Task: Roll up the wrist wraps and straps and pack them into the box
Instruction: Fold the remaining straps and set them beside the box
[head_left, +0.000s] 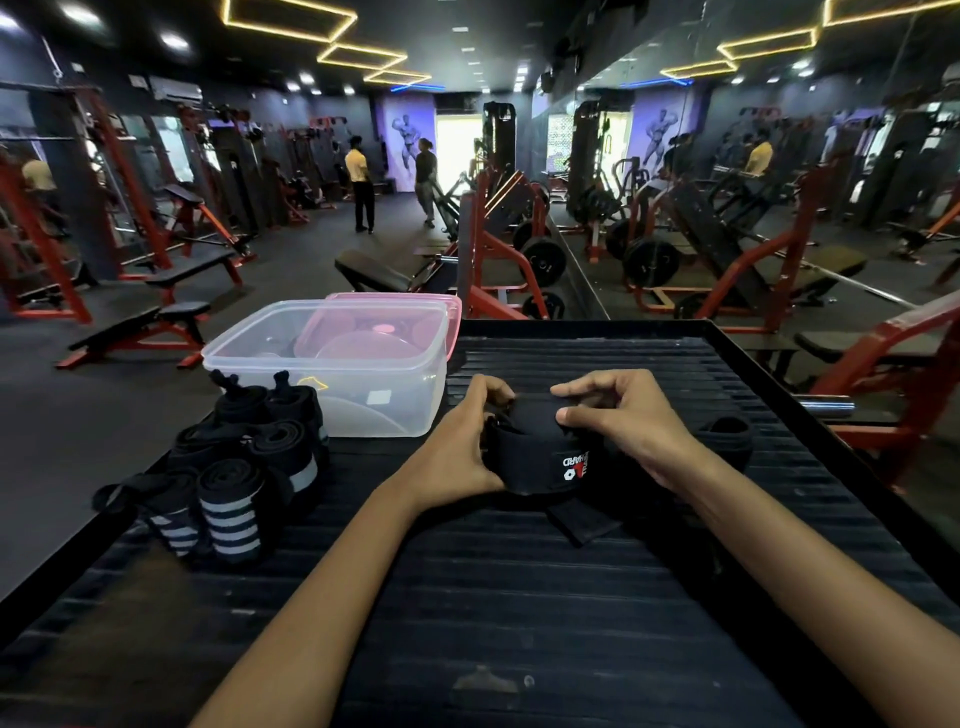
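Note:
A black strap (540, 457) with a red and white label sits partly rolled at the middle of the ribbed black table (519, 597). My left hand (467, 436) grips its left side. My right hand (618, 415) pinches its top and right side, thumb pressed on the roll. A loose tail of the strap (582, 522) trails toward me. Several rolled wrist wraps (228, 512), black with grey stripes, lie at the left. Behind them stands the clear plastic box (332, 374), open, with its pink lid (400, 306) propped behind it.
Another black strap (727, 436) lies just right of my right hand. The table has a raised rim (727, 332) at the far and right edges. Beyond it are red gym machines, benches, mirrors and two people standing far off.

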